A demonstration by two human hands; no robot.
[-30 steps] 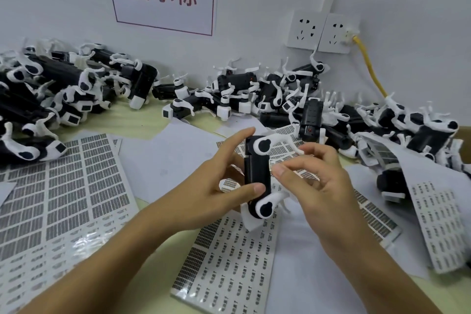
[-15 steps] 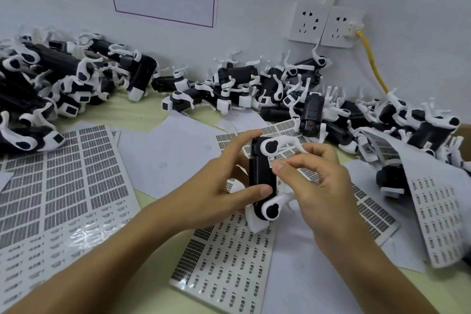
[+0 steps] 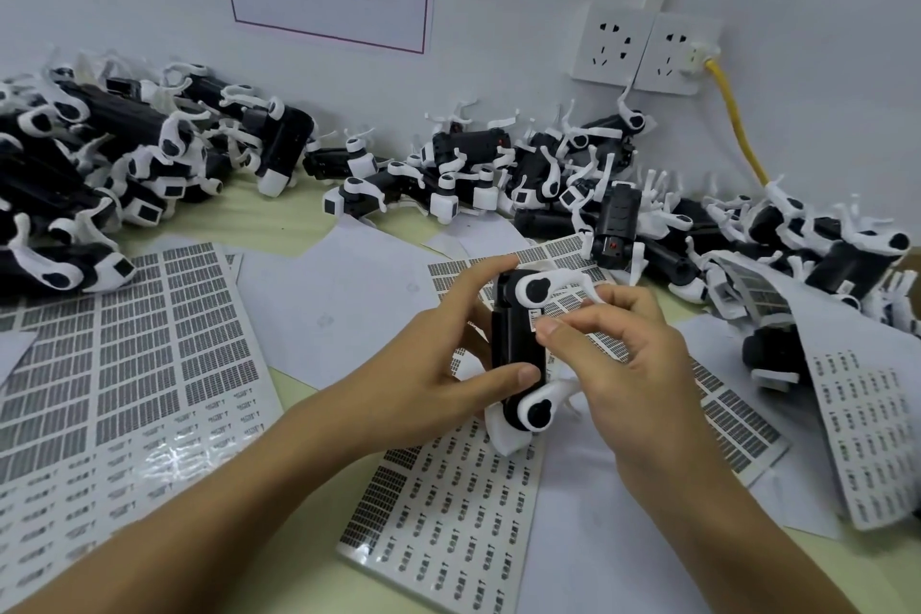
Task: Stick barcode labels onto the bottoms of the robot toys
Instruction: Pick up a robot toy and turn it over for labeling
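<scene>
Centrally, left hand (image 3: pixel 438 364) grips toy (image 3: pixel 513 344); right hand (image 3: pixel 628 354) pinches label (image 3: pixel 537 317) at its 3 o'clock edge. Best pressed flat, squarely, without creases.

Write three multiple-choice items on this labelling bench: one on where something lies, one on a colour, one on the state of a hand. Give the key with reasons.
1. Where does the large barcode label sheet with shiny peeled rows lie?
A. left of the held toy
B. pinned to the wall
C. on top of the right-hand toy pile

2. What colour is the cable plugged into the white wall socket?
A. blue
B. yellow
C. green

3. What is the left hand doing?
A. lying flat on the table
B. gripping the black and white robot toy
C. peeling a label off a sheet

Key: 1 A, the sheet lies flat on the table left of the toy. 2 B, the cable from the plug is yellow. 3 B, thumb and fingers curl round the toy's black body while the right hand presses a small white label against it.
</scene>
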